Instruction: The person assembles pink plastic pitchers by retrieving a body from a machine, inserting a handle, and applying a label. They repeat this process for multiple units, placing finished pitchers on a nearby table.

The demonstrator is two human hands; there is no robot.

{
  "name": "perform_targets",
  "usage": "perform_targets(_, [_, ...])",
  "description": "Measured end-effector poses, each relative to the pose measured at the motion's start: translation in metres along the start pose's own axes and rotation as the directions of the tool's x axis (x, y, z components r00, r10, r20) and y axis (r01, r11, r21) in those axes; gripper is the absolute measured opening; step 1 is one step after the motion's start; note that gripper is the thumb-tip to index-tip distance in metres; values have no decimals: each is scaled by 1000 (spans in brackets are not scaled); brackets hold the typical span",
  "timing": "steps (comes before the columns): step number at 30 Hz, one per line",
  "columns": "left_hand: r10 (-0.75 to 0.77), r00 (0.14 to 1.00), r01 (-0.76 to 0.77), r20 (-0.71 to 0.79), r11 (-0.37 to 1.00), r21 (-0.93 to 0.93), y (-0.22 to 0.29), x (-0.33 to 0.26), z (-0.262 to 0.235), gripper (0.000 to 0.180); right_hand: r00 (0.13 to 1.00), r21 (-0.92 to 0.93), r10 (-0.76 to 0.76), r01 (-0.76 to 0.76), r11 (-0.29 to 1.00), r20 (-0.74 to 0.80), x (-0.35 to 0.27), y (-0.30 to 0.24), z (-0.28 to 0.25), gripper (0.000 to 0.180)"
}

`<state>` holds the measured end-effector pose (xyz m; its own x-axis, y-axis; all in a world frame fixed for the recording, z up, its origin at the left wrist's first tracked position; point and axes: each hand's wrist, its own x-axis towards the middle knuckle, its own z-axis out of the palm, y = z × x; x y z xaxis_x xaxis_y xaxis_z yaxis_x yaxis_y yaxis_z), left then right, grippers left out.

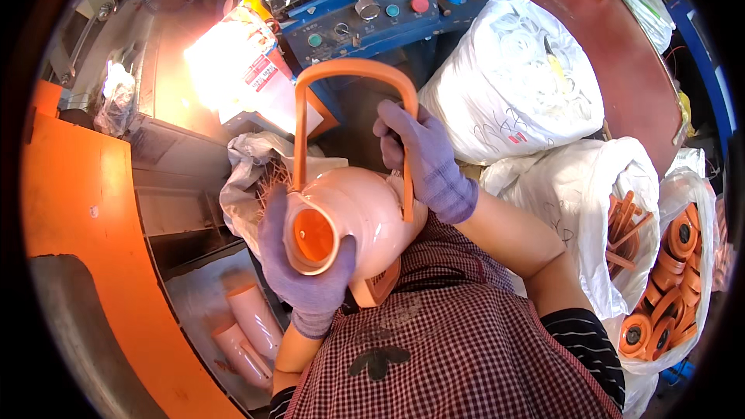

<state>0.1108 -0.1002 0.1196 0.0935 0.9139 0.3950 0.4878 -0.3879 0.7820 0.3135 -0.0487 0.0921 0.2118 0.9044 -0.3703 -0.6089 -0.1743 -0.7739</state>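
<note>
A glossy pink thermos jug body (365, 206) lies tilted in front of my apron, its round mouth towards the lower left and its orange inside showing. My gloved left hand (310, 291) is wrapped around the neck at the mouth. An orange curved carrying handle (353, 68) arches over the jug, one end by the mouth and the other at the jug's right side. Closed around the handle's right arm is my gloved right hand (431, 159). Whether both handle ends are fastened cannot be seen. A second orange grip (378, 285) shows under the jug.
At the right stand a white sack of white parts (508, 101), a sack of orange strips (570, 194) and a bag of orange round parts (671, 279). Pink cylinders (254, 318) lie lower left beside an orange machine frame (85, 209). A control panel (365, 19) is ahead.
</note>
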Motion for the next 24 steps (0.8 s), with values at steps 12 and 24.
perform_targets(12, [-197,961,265,192,856,-445,4,40,37,71,836,399,70,-331,855,544,6,-14,-93,15])
perform_targets(24, [-69,761,584,645,506,-634,-39,24,70,38,967,243,188,-227,943,172,-17,-14,-98,11])
